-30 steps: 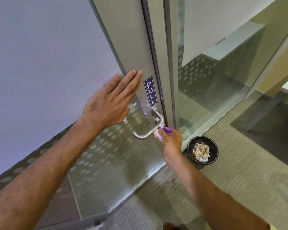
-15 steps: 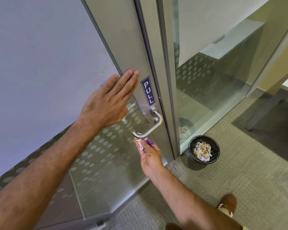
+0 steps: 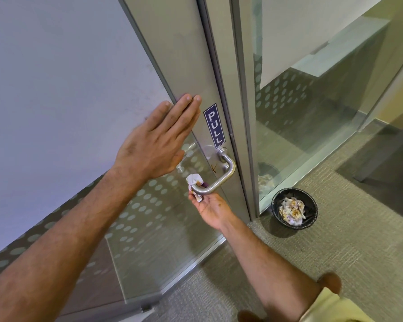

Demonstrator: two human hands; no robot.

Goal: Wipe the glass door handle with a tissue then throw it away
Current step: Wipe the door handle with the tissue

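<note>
Tissue (image 3: pixel 194 182) (one) wraps one handle (image 3: pixel 219 180), gripped by right hand (image 3: pixel 209 206).

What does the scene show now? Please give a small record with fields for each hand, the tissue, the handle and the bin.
left hand: flat against the door, fingers spread upward
right hand: below the handle, pinching the tissue
tissue: crumpled, stained, wrapped at the handle's free end
handle: metal lever under the PULL sign
bin: on the carpet, holds used tissues

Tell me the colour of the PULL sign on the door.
The PULL sign is dark navy blue with white letters, seen in the head view.
</note>
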